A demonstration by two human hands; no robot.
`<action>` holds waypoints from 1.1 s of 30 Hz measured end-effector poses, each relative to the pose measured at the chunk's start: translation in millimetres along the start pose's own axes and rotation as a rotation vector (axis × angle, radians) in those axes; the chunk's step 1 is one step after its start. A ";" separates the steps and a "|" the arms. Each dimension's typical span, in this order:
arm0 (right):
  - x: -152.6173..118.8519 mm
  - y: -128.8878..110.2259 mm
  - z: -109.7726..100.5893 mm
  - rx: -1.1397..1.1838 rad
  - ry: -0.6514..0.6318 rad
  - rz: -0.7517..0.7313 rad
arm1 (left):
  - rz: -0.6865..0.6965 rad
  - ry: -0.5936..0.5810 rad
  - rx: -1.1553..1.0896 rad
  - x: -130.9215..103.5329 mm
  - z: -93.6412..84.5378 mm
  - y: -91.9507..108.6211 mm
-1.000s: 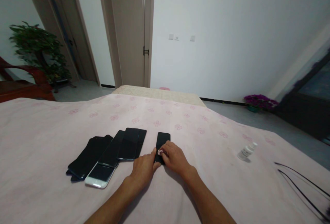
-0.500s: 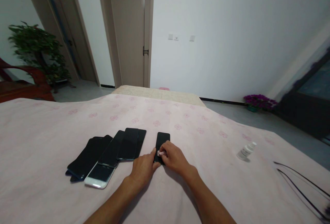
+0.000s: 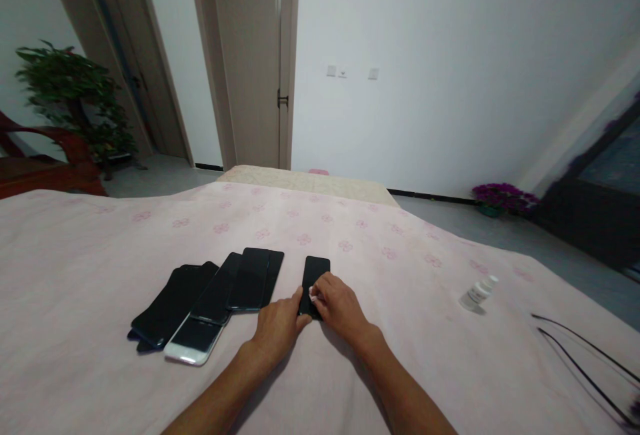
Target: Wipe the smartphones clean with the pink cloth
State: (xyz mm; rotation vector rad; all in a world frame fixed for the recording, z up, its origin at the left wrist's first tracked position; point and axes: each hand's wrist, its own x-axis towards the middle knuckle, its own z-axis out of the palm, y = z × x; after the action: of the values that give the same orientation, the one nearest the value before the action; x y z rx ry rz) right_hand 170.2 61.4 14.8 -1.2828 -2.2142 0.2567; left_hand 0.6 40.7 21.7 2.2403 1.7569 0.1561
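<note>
A black phone (image 3: 316, 269) lies face up on the pink flowered cloth (image 3: 400, 355), in front of me. My left hand (image 3: 279, 321) grips its lower left edge, thumb at the bottom corner and fingers along the side. Over the screen, my right hand (image 3: 336, 301) pinches a small whitish wad (image 3: 313, 295) against the glass. Left of my hands, several dark phones (image 3: 249, 279) overlap in a loose row. One of them, with a white frame (image 3: 187, 352), lies nearest the front.
A small white-capped bottle (image 3: 476, 293) stands to the right, and black cables (image 3: 583, 368) lie at the right edge. Beyond the cloth are a door (image 3: 250, 61), a green plant (image 3: 73, 98), a red wooden chair (image 3: 75, 155) and purple flowers (image 3: 505, 196).
My right hand and the wad have shifted very slightly to the right and up over the screen. My left hand keeps its place on the phone's edge.
</note>
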 end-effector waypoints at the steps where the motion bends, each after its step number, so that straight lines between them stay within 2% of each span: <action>1: -0.7 -0.1 -1.9 0.015 -0.012 -0.026 | 0.000 0.004 -0.002 0.4 0.4 -0.3; 5: -2.9 1.0 -7.6 0.075 -0.036 -0.076 | -0.009 0.006 -0.014 0.5 0.7 -0.5; 15: 5.7 1.6 3.5 0.066 0.052 0.039 | -0.020 -0.019 -0.013 -1.3 -3.1 2.0; 24: 4.4 -1.9 -4.5 0.089 -0.080 -0.041 | -0.016 -0.010 -0.006 -0.8 -0.1 0.0; 30: 7.0 4.0 -1.0 -0.073 0.050 0.086 | -0.005 -0.006 -0.013 -1.2 -2.1 1.1; 33: 6.4 1.6 4.8 -0.060 0.076 0.087 | -0.007 -0.010 -0.011 -1.5 -2.8 1.3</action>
State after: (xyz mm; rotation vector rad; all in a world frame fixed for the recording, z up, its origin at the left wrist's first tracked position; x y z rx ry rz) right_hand 166.2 68.2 12.6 -1.4006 -2.1197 0.1728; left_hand 0.6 39.4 24.8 2.2236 1.7538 0.1522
